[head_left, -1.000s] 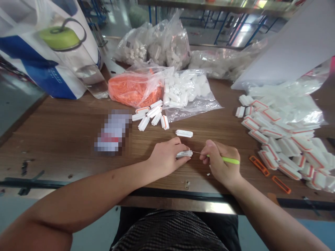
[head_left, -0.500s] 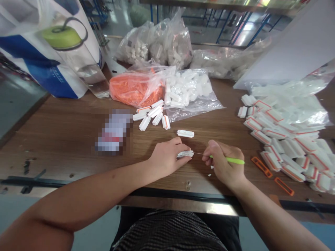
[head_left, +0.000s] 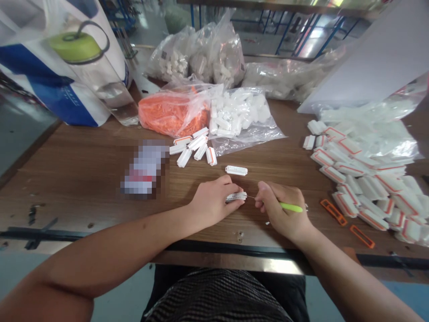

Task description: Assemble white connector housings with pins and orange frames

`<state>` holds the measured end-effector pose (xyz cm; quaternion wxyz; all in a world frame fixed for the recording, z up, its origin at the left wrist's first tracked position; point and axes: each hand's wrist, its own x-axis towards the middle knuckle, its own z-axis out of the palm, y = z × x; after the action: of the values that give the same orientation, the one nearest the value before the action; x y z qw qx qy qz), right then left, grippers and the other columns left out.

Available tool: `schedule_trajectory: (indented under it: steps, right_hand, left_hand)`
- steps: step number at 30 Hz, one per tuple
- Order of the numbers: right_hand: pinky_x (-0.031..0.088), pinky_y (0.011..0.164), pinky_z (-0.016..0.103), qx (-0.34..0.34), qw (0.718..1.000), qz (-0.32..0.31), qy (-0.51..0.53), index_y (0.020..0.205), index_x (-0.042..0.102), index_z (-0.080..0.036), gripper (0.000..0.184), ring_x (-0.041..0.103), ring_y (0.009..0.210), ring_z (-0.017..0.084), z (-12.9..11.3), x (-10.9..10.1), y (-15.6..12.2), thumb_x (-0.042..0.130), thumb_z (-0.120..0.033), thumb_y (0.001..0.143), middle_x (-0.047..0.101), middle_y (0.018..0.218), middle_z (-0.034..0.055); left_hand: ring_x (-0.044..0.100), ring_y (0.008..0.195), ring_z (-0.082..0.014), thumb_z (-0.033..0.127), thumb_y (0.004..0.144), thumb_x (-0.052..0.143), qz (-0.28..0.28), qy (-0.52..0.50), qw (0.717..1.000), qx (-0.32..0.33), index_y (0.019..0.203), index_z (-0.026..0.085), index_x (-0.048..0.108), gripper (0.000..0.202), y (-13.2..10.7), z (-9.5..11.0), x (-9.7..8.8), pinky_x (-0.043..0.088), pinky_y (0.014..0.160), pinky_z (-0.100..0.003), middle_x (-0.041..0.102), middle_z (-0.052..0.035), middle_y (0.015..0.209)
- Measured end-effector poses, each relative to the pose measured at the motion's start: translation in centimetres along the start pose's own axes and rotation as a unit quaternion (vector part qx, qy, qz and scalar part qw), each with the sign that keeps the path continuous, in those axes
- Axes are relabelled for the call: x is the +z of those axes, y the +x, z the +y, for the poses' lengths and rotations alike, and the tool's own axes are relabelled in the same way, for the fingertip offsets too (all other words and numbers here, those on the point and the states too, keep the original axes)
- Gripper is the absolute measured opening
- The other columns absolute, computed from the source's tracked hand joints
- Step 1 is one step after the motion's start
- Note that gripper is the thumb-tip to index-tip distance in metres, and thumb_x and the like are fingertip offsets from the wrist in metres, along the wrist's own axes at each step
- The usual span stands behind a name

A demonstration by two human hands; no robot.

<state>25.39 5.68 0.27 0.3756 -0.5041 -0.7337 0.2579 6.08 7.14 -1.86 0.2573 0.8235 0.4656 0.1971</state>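
My left hand (head_left: 217, 199) is closed on a small white plastic housing (head_left: 236, 197) with a row of dark slots, holding it low over the brown table. From the right, my right hand (head_left: 279, 203) grips a thin metal pick with a lime-green handle (head_left: 291, 207). The pick's tip reaches the right end of the housing; whether it is inside cannot be made out. Just beyond my left fingers lies another white housing (head_left: 236, 170). A tiny white scrap (head_left: 267, 223) lies below my right hand.
Orange-trimmed white housings (head_left: 365, 179) are heaped at right, beside two orange frames (head_left: 362, 236). Farther back are a bag of orange parts (head_left: 170, 114), a bag of white parts (head_left: 239, 112) and several loose housings (head_left: 197, 142). A water bottle (head_left: 100, 80) stands at left.
My right hand has moved slightly left, bringing the pick closer to the housing. The left hand keeps its hold, and the view has shifted a little.
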Motion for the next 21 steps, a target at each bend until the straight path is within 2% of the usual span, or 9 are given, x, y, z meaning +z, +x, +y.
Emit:
schedule_trajectory:
  steps: [6, 14, 21]
  right_hand:
    - [0.045, 0.047, 0.021, 0.039, 0.997, 0.058, 0.032, 0.056, 0.058, -0.019, 0.045, 0.055, 0.039, 0.006, 0.19, 0.17, -0.45, 0.045, -0.028, 0.098, 0.06, 0.05, -0.0029]
    - [0.044, 0.046, 0.02, 0.012, 1.0, 0.01, 0.012, 0.056, 0.058, -0.019, 0.043, 0.056, 0.04, 0.007, -0.03, -0.11, 0.02, 0.046, -0.027, 0.097, 0.06, 0.049, -0.0025]
    - [0.044, 0.046, 0.021, 0.036, 0.998, 0.047, 0.027, 0.055, 0.058, -0.019, 0.045, 0.055, 0.039, 0.007, -0.01, 0.16, -0.12, 0.044, -0.028, 0.097, 0.06, 0.049, -0.0022]
  left_hand:
    - [0.066, 0.083, -0.0158, 0.037, 0.088, 0.066, 0.001, -0.002, 1.0, -0.003, 0.103, 0.026, 0.071, 0.019, 0.01, 0.02, 0.07, 0.049, 0.07, -0.028, 0.065, 0.0006, 0.094]
    - [0.066, 0.084, -0.0158, 0.038, 0.088, 0.065, 0.0, -0.006, 1.0, -0.003, 0.103, 0.026, 0.071, 0.019, 0.03, 0.02, 0.01, 0.048, 0.069, -0.027, 0.065, 0.0001, 0.094]
    - [0.066, 0.084, -0.0155, 0.038, 0.088, 0.065, 0.012, -0.01, 1.0, 0.002, 0.103, 0.026, 0.071, 0.019, -0.05, -0.11, 0.17, 0.049, 0.071, -0.028, 0.065, 0.0004, 0.094]
